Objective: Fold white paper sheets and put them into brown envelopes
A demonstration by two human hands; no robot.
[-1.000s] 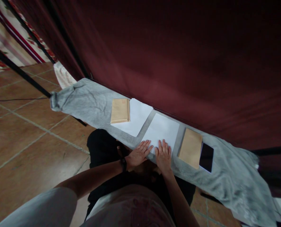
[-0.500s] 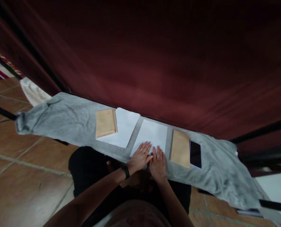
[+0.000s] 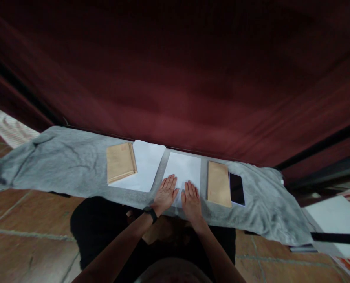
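Note:
A white sheet of paper (image 3: 186, 164) lies flat in front of me on a grey cloth. My left hand (image 3: 165, 192) rests palm down on its near left part, fingers stretched out; a dark band circles that wrist. Beside it my right hand (image 3: 191, 200) lies flat on the near right part of the sheet, its fingers also extended. The two hands are slightly apart and neither grips anything. To the left is a stack of brown envelopes (image 3: 121, 161), partly covering more white paper (image 3: 147, 167). Right of the sheet sits another brown envelope (image 3: 218, 184).
A dark-screened phone (image 3: 236, 189) lies right of the single envelope. The grey cloth (image 3: 71, 165) covers the long narrow surface. Behind its far edge hangs a dark red curtain (image 3: 175, 98). A dark bar (image 3: 336, 237) juts out at the right end.
My hands have moved apart; before, the left thumb touched the right hand. The view has shifted, so the paper and envelopes appear further left.

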